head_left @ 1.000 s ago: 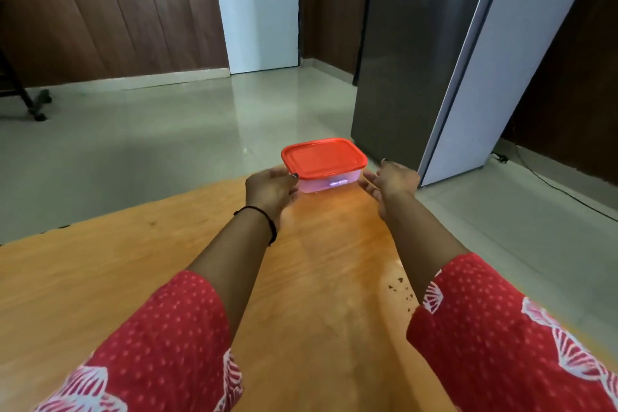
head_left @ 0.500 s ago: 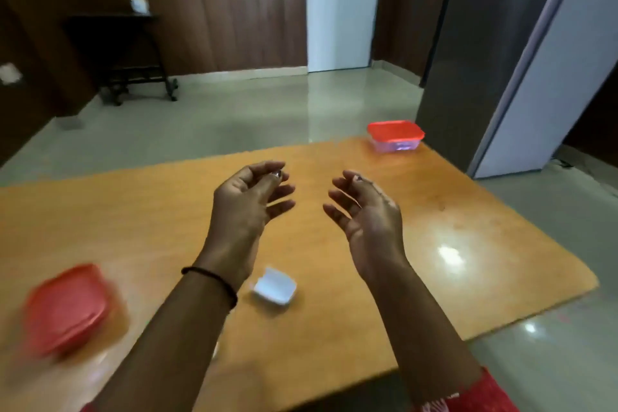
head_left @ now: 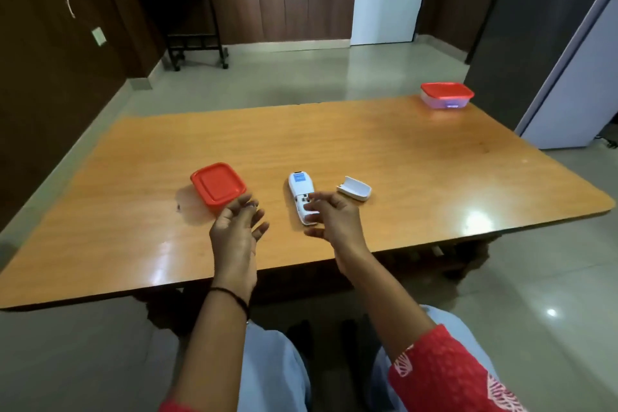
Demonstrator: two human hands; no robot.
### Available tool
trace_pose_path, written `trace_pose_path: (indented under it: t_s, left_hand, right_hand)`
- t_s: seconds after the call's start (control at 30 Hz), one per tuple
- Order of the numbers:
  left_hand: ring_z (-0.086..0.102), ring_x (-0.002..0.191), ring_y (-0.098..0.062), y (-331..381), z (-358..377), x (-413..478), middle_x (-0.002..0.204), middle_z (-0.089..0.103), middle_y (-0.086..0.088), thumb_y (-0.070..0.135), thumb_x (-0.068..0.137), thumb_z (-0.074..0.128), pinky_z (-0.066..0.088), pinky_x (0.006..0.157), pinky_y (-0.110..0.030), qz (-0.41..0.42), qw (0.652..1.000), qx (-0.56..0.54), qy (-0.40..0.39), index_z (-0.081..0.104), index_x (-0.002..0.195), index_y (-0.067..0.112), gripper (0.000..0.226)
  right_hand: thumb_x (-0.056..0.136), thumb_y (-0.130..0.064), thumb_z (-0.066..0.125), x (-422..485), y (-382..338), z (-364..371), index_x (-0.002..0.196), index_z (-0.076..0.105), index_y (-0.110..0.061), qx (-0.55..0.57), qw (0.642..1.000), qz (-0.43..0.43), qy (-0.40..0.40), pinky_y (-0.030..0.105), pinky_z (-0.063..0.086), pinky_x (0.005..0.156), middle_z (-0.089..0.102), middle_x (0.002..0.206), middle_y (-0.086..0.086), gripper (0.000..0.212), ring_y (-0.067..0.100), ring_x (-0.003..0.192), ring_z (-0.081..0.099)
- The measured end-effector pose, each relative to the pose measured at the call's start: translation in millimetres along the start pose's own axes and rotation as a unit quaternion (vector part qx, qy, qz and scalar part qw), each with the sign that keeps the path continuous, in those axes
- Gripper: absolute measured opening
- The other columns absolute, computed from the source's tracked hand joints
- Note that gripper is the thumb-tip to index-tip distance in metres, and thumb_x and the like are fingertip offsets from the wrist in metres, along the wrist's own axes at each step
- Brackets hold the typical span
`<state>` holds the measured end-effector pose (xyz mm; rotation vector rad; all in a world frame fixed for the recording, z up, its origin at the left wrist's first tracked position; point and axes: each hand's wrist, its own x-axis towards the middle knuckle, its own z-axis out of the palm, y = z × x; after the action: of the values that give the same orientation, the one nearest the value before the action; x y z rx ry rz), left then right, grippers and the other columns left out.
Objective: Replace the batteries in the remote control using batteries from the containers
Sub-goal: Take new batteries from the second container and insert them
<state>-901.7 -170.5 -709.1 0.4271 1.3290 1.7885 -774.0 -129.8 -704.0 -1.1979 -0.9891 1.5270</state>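
Fingers loose and half-curled on both hands, nothing gripped. Right hand (head_left: pixel 336 221) hangs over the near end of the remote control (head_left: pixel 298 185), which lies back-up on the table (head_left: pixel 418 177) with its battery bay uncovered. Whether the fingertips touch it, I can't tell. White battery cover (head_left: pixel 354 188) lies just to its right, apart from it. Left hand (head_left: pixel 235 232) hovers at the near corner of the near container (head_left: pixel 217 187), left of the remote, red lid on. Far container (head_left: pixel 447 95) sits well apart at the table's far right corner, red lid on too.
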Motion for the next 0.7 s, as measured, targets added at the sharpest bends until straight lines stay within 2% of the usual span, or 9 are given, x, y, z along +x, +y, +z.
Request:
trace_pose_path:
  t_s: [0.1,0.17,0.2,0.27,0.33,0.43,0.5,0.6,0.7]
  left_hand:
    - [0.056,0.089,-0.016,-13,-15,40,0.091,0.060,0.001,0.005,0.089,0.055,0.049,0.073,-0.029,0.017,0.996,0.011,0.089,0.061,0.088,0.025,0.021]
    - [0.054,0.089,-0.014,-13,-21,64,0.088,0.056,0.005,0.006,0.088,0.055,0.047,0.075,-0.029,0.060,0.987,0.028,0.145,0.062,0.095,0.021,0.019]
    - [0.054,0.090,-0.013,-13,-24,75,0.087,0.055,0.007,0.005,0.088,0.054,0.046,0.078,-0.030,0.082,0.981,0.036,0.170,0.062,0.102,0.017,0.020]
    - [0.055,0.095,-0.012,-13,-34,94,0.094,0.057,0.008,0.005,0.089,0.053,0.045,0.085,-0.027,0.106,0.971,0.056,0.209,0.058,0.114,0.012,0.026]
    - [0.057,0.105,-0.011,-16,-44,107,0.113,0.061,0.002,0.006,0.091,0.051,0.046,0.092,-0.025,0.113,0.968,0.062,0.216,0.054,0.123,0.010,0.033]
    - [0.056,0.114,-0.011,-23,-52,126,0.128,0.058,-0.002,0.006,0.093,0.049,0.047,0.093,-0.023,0.103,0.971,0.073,0.204,0.049,0.133,0.010,0.040]
    - [0.056,0.120,-0.016,-27,-56,134,0.132,0.056,-0.003,0.009,0.094,0.048,0.046,0.102,-0.035,0.071,0.978,0.069,0.185,0.048,0.135,0.013,0.041]
    - [0.057,0.120,-0.024,-30,-61,143,0.131,0.058,-0.010,0.010,0.094,0.050,0.045,0.104,-0.041,0.003,0.986,0.008,0.165,0.053,0.129,0.014,0.035]
    - [0.060,0.116,-0.027,-23,-60,140,0.125,0.062,-0.015,0.008,0.095,0.048,0.050,0.092,-0.034,-0.016,0.985,-0.052,0.163,0.054,0.127,0.009,0.033]
  right_hand:
    - [0.090,-0.008,0.052,22,25,27,0.103,0.064,-0.012,-0.100,0.995,-0.015,-0.012,0.029,0.056,0.059,0.062,0.089,0.005,0.018,0.012,0.073,0.058]
    - [0.089,-0.008,0.053,41,37,45,0.105,0.063,-0.012,-0.155,0.987,-0.043,-0.026,0.035,0.056,0.067,0.061,0.091,0.002,0.020,0.010,0.073,0.057]
    - [0.087,-0.009,0.055,51,44,55,0.109,0.062,-0.013,-0.182,0.981,-0.058,-0.038,0.037,0.055,0.072,0.061,0.094,-0.001,0.023,0.010,0.077,0.059]
    - [0.085,-0.013,0.061,73,58,77,0.118,0.057,-0.017,-0.252,0.961,-0.094,-0.059,0.030,0.050,0.082,0.059,0.111,-0.004,0.033,0.012,0.098,0.058]
    - [0.081,-0.017,0.066,90,69,96,0.128,0.050,-0.020,-0.317,0.934,-0.144,-0.081,0.025,0.041,0.095,0.050,0.127,-0.002,0.050,0.013,0.116,0.050]
    - [0.074,-0.032,0.074,112,82,124,0.140,0.035,-0.026,-0.387,0.896,-0.184,-0.121,0.034,0.030,0.109,0.032,0.145,0.008,0.078,0.024,0.133,0.031]
    - [0.071,-0.046,0.073,121,85,139,0.144,0.027,-0.033,-0.449,0.862,-0.193,-0.134,0.042,0.026,0.111,0.017,0.154,0.012,0.087,0.030,0.138,0.022]
    - [0.075,-0.051,0.066,130,89,154,0.140,0.036,-0.035,-0.502,0.826,-0.217,-0.135,0.041,0.024,0.111,0.014,0.156,0.013,0.074,0.032,0.138,0.023]
    - [0.076,-0.042,0.069,125,86,154,0.127,0.055,-0.032,-0.427,0.870,-0.223,-0.109,0.029,0.029,0.107,0.030,0.150,0.012,0.054,0.027,0.131,0.035]
